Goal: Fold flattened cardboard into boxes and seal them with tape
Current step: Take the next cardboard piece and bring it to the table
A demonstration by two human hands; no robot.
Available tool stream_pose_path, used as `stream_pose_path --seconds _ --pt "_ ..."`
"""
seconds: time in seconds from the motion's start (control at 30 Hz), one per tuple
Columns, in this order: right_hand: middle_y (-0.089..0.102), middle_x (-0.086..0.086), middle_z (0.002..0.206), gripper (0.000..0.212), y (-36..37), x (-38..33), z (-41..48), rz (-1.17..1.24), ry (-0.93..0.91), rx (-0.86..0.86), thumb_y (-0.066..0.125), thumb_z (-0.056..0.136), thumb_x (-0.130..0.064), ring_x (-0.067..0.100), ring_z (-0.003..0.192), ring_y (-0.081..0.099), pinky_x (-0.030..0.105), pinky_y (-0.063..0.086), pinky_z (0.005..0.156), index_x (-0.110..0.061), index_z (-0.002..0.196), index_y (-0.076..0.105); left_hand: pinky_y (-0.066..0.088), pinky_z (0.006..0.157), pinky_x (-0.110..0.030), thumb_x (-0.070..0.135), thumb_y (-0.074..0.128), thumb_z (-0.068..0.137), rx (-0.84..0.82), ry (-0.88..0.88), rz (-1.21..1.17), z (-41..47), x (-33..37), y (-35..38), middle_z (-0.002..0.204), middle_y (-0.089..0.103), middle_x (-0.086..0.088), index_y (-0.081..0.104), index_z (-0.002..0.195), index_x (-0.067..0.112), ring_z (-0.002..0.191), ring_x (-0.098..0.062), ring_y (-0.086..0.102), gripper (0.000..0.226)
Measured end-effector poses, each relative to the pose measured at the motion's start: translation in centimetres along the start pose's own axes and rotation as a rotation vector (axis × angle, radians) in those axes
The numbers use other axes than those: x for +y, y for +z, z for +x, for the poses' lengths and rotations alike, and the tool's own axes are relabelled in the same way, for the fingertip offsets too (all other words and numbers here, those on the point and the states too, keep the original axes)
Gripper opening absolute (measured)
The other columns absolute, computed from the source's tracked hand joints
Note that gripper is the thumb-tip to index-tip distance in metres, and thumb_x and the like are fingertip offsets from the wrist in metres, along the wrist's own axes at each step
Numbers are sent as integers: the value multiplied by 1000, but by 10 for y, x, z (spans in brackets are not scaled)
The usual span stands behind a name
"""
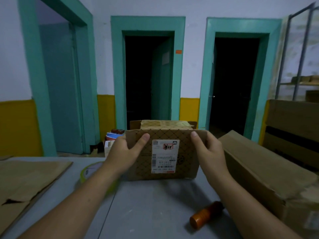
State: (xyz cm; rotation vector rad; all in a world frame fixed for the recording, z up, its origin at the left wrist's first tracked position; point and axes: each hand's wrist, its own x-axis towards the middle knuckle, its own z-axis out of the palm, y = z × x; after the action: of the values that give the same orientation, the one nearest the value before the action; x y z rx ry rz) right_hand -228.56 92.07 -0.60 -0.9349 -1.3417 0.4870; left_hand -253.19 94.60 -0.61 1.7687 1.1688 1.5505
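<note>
Wall [101, 57]: white over yellow band
Doorway [143, 80]: dark, teal-framed, 12 o'clock
Second doorway [236, 83]: 1 o'clock
Metal shelving [304, 49]: 2 o'clock

small brown box [186, 163] with a diamond print, standing upright with top flaps raised; the left hand [124, 152] and right hand [209, 152] grip its upper corners, thumbs on the near face; white shipping label [164, 156] sits between the two thumbs, a bit lower; yellowish tape roll [88, 169] lies flat just below-left of the left fingers, partly behind the forearm; flattened cardboard [29, 178] lies well left of them
</note>
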Motion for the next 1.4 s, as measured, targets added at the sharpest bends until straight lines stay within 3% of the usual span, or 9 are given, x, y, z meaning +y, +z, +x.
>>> stream_pose_path --seconds 0.23,0.47,0.63,0.73,0.83,0.97,1.1,1.27,1.4 --pt "70 4 109 22 -4 -3 3 149 66 20 48 105 -12 8 94 69 18 57 66 -13 116 67 52 64 -12 63 57 87 54 121 66 -4 14 3 108 68 2 55 104 31 95 -6 68 36" --pt "70 10 106 23 -5 -1 3 107 25 49 50 104 -15 28 105 65 39 56 80 -17 103 73 44 87 -40 99 17 78 69 249 441 0 0 -11 104 48 -1 45 81 35 102 -23 50 71" --pt "68 10 108 31 -3 -4 -1 10 -48 51 54 89 -49 32 114 61 62 53 95 -28 92 77 55 70 -13 91 43 76 -30 56 -134 -6 10 -6 104 73 2 53 130 21 95 -2 72 89" --pt "70 11 91 27 -5 -6 -2 100 -15 39 54 96 -39 37 96 67 64 55 87 -25 86 74 55 64 -17 78 47 81 -64 30 -91 -6 8 -1 90 78 1 71 107 10 87 -14 76 77" --pt "73 8 91 22 -5 -5 -3 150 33 44 58 104 -30 32 93 71 57 59 88 -17 93 73 50 53 -20 62 60 89 161 98 -61 -5 7 4 69 73 4 68 76 13 66 -12 71 52" --pt "72 -4 102 26 0 -4 -3 109 40 97 70 93 -40 10 95 71 33 62 80 -21 112 67 56 62 -45 66 66 91 352 91 -37 -4 -3 6 88 69 -17 57 101 10 79 -32 69 58" --pt "69 -9 117 38 0 -2 -4 116 31 89 68 95 -41 -1 100 69 23 61 75 -28 130 61 47 52 -22 53 55 100 281 85 -75 -5 1 8 74 67 1 52 119 20 60 -7 66 39" --pt "59 2 123 23 2 0 -3 38 4 51 55 102 -43 18 111 61 40 59 90 -29 111 72 42 55 -20 54 56 98 304 131 -79 -5 4 10 58 57 10 57 73 8 57 -4 54 52" --pt "62 5 124 33 3 -1 -1 83 101 48 58 96 -60 23 115 61 53 52 102 -33 102 76 58 75 -46 71 58 90 255 44 -192 -4 5 5 80 74 -15 72 83 6 78 -29 73 67"
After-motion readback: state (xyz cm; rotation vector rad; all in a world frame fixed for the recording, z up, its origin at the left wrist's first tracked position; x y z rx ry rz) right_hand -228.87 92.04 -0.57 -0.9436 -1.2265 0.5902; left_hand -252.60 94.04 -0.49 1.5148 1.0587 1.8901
